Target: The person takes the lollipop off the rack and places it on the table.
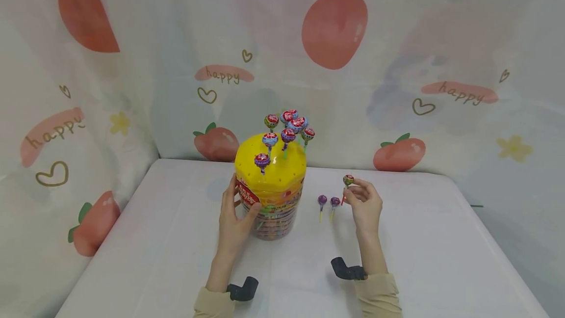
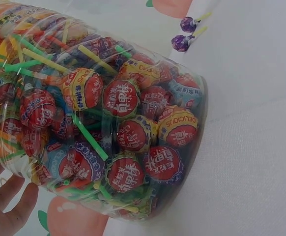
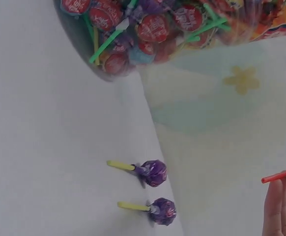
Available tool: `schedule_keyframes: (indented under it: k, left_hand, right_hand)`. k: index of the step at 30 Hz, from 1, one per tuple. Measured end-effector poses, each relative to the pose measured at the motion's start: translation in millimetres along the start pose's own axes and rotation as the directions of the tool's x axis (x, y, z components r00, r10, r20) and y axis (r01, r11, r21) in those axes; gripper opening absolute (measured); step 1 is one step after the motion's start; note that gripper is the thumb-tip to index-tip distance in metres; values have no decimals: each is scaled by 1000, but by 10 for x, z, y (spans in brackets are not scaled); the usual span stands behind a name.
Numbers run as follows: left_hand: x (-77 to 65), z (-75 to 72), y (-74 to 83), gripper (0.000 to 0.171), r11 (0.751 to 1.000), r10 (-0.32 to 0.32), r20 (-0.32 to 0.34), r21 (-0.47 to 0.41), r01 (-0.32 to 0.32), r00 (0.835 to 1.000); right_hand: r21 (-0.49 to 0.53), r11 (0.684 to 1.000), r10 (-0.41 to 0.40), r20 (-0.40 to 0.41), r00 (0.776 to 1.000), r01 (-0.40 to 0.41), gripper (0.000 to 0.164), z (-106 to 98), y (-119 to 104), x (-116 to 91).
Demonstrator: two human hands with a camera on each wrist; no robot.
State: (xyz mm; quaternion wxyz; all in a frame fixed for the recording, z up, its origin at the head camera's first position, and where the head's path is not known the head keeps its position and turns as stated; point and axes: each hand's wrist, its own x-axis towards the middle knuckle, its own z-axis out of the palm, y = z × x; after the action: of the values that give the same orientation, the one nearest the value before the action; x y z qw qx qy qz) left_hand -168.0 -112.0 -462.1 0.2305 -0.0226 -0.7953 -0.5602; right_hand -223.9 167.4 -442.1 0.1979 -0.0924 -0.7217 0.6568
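A clear ribbed jar point(image 2: 133, 128) full of wrapped lollipops stands on the table, topped by a yellow lid point(image 1: 275, 161) with small holes. Several lollipops point(image 1: 288, 136) stick up out of the lid. My left hand point(image 1: 236, 220) grips the jar's left side, thumb across the front and fingers around the far side. Right of the jar, my right hand point(image 1: 366, 205) pinches a lollipop point(image 1: 348, 179) with a green wrapper and red stick point(image 3: 275, 176), head up. In the right wrist view its head is mostly out of frame.
Two purple lollipops with yellow sticks, one nearer the jar point(image 1: 322, 200) and one nearer my right hand point(image 1: 335, 202), lie on the white tabletop point(image 1: 154, 239). Behind the table hangs a fruit-printed backdrop point(image 1: 273, 87). Black wrist mounts point(image 1: 347, 270) sit at both sleeves.
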Motion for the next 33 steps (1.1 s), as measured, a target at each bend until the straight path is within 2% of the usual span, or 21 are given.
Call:
schedule_keyframes:
  k: [6, 11, 15, 20, 29, 33]
  left_hand:
    - [7, -1, -3, 85, 1000, -9, 1, 12, 9, 1000]
    - [8, -4, 4, 85, 1000, -10, -2, 8, 10, 1000]
    - [5, -3, 2, 85, 1000, -10, -2, 2, 10, 1000]
    - [-2, -3, -7, 85, 1000, 2, -7, 6, -2, 1000]
    - [-2, 1, -14, 85, 1000, 21, -9, 5, -20, 1000]
    - [0, 0, -15, 85, 1000, 15, -9, 9, -15, 1000]
  right_hand:
    - [9, 998, 61, 5, 998, -61, 34, -13, 155, 68]
    - [-50, 994, 101, 10, 995, -100, 35, -39, 302, 111]
    - [-161, 983, 93, 1, 996, -92, 34, -42, 399, 135]
    - [-307, 949, 73, 0, 997, -70, 31, -44, 486, 145]
    - [-325, 933, 171, 21, 985, -155, 34, -73, 591, 174]
    - [-333, 928, 177, 8, 984, -164, 33, -73, 634, 193]
